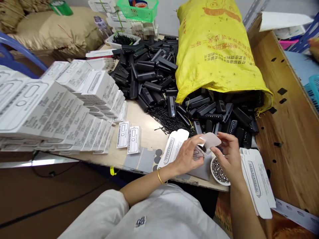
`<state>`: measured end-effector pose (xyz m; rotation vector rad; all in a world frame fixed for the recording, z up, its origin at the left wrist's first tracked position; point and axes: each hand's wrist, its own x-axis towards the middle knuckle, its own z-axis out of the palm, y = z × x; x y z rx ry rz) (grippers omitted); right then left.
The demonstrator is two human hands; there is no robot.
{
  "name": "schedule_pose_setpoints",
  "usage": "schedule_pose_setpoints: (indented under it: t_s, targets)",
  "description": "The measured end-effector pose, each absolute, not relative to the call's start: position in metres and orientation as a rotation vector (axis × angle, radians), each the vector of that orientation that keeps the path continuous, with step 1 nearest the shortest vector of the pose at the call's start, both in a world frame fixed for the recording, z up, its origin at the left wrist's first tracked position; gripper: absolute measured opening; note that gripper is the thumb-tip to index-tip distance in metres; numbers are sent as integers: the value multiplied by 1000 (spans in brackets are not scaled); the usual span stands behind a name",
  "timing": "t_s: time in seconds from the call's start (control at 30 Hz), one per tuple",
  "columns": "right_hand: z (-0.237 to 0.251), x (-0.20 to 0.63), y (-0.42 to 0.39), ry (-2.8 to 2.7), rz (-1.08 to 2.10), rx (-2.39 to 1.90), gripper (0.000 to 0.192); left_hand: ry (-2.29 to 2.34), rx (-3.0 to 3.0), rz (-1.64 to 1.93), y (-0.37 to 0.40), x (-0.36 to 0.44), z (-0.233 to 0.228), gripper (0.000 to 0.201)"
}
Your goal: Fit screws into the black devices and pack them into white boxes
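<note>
Down at the near edge of the pale wooden bench [147, 132], both bare forearms reach forward from white sleeves and bend inward so the hands meet over the work. The left hand [185, 156], a thin gold bangle [160, 177] on its wrist, is turned palm down with fingers curled and closed on a flat, unfolded white printed carton blank [174, 146], pinching it near its tab. The right hand [228, 156] comes in from the other side, wrist cocked, thumb and fingertips pressed together on a small pale rounded card flap [211, 139] that sits just above the left hand's fingertips; whether flap and blank are one piece cannot be told. Just below the right hand, touching the bench edge, stands a small round white dish of tiny dark metal pieces [219, 171]. Beside the right wrist lies a fanned stack of flat white carton blanks [256, 179], hanging partly over the edge. Beyond the hands, a heap of black rectangular plastic devices [152, 73] spills from a yellow woven sack [216, 49] lying on its side. Thin black pins [169, 121] are scattered on the bench near the heap. To the left, rows of folded white printed boxes [62, 109] lean against one another.
</note>
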<state>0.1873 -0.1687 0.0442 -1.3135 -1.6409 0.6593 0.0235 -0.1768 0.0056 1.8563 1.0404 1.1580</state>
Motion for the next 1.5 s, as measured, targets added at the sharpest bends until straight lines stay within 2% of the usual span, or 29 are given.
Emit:
schedule_pose_setpoints:
  t_s: [0.07,0.1,0.13,0.27,0.37,0.47,0.6,0.67,0.8,0.9,1.0,1.07,1.17,1.23,1.33,1.5]
  targets:
    - [28,178,-174,-1488,728,-1410,32,990,1785,1091,-183,35,-7,47]
    - [20,171,-178,-1420,692,-1451,23,976,1750,1048,-186,39,-12,47]
    - [13,165,-182,-1377,615,-1470,17,962,1713,1013,-188,42,-16,52]
    - [-1,152,-196,-1511,306,-1328,19,891,1592,1003,-188,45,-20,86]
    - [-2,153,-200,-1491,347,-1350,15,894,1549,1004,-185,44,-16,94]
    - [-6,155,-199,-1332,400,-1408,15,890,1553,999,-183,47,-18,92]
    - [-16,153,-204,-1421,305,-1296,21,893,1518,1030,-180,56,-22,83]
    - [-18,153,-206,-1444,363,-1292,26,923,1496,1016,-178,57,-14,78]
    - [-10,164,-206,-1207,652,-1241,35,1221,1478,836,-165,23,29,64]
    - [-6,179,-202,-1012,679,-1271,34,1689,1467,694,-146,-35,52,59]
    - [-11,191,-200,-989,719,-1413,29,2186,1480,398,-133,-96,41,54]
    - [-15,195,-199,-989,763,-1464,28,2362,1471,165,-133,-124,23,62]
    - [-18,195,-198,-1019,781,-1504,27,2350,1367,-20,-144,-140,1,91]
    - [-18,195,-197,-1045,793,-1528,26,2284,1347,-69,-154,-141,-4,103]
    - [-19,194,-195,-1078,810,-1572,28,2285,1372,-95,-162,-136,-8,104]
    - [-20,192,-194,-1108,827,-1587,30,2407,1291,22,-144,-132,-22,87]
